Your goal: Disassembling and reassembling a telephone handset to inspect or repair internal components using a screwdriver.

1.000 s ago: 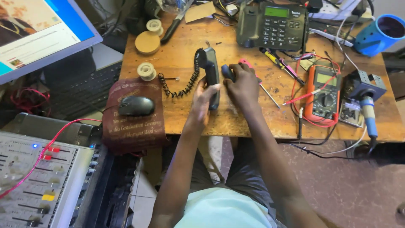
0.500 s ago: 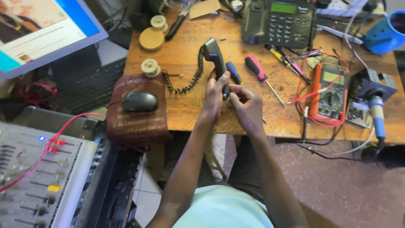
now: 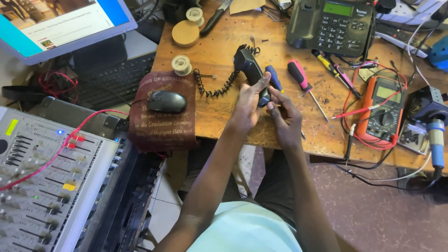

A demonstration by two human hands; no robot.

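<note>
Black handset (image 3: 249, 70) — coiled cord (image 3: 217, 86) trailing — gripped by left hand (image 3: 247, 105), right hand (image 3: 284, 114) pinching its end.

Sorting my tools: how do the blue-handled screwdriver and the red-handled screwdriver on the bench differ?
The blue-handled screwdriver lies against the phone handset, its shaft hidden behind the right hand; the red-handled screwdriver lies apart, shaft fully visible. Blue's handle looks slimmer, red's thicker. Both rest on the wooden bench, similarly angled.

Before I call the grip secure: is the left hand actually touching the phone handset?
Touching. The head view shows the left hand wrapped around the lower end of the handset, thumb pressed along its side.
</note>
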